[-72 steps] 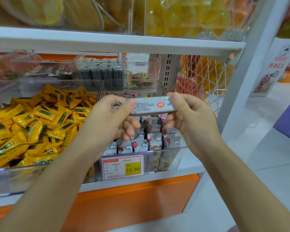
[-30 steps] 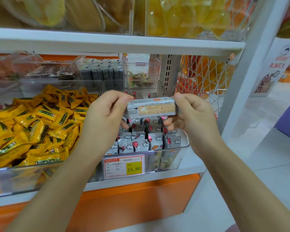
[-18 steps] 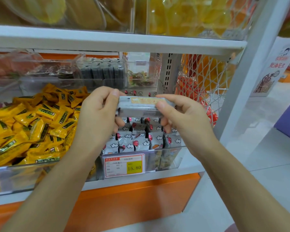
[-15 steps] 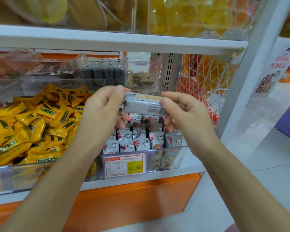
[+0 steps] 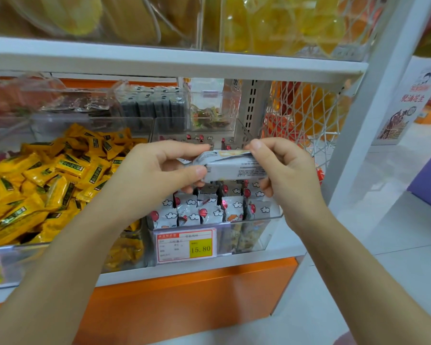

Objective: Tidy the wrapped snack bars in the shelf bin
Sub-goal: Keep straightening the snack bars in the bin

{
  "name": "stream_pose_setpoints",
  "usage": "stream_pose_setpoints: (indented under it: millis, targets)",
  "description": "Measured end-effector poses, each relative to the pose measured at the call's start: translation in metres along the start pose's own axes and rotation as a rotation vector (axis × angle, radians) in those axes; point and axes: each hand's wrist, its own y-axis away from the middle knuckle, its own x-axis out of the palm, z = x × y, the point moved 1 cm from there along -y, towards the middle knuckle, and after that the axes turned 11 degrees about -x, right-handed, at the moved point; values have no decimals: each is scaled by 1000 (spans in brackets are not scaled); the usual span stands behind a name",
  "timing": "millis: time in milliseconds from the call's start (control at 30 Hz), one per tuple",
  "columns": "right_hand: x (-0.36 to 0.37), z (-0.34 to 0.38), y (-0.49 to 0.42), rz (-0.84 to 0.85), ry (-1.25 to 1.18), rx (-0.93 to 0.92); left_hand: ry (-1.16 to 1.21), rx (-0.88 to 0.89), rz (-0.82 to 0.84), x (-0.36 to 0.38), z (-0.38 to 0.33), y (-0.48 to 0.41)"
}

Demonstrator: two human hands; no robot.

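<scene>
- Head view, change: the wrapped bar (image 5: 230, 165) has rolled about its long axis. Its orange printed face, which earlier looked at me, now points up and away, and the grey side with fine print faces me.
- Head view, grip: my left hand (image 5: 157, 175) pinches the bar's left end between thumb and forefinger. My right hand (image 5: 286, 175) pinches the right end, its other fingers curled beneath.
- Head view, position: the bar is held level in the air above the middle of the clear shelf bin (image 5: 271, 216), apart from the stock below.
- Head view, stock: the standing bars (image 5: 209, 207) fill the bin's front edge in upright rows, above the price label (image 5: 186, 246). My hands hide the back of the bin.
- Head view, progress: the front rows look orderly. The held bar has yet to be slotted in, and I see no open gap for it.
</scene>
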Motion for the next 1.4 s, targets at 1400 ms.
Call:
stream_pose_setpoints:
  millis: [1400]
  targets:
    - [5,8,-2,107,14,-26,1,-120,52,23,2,0]
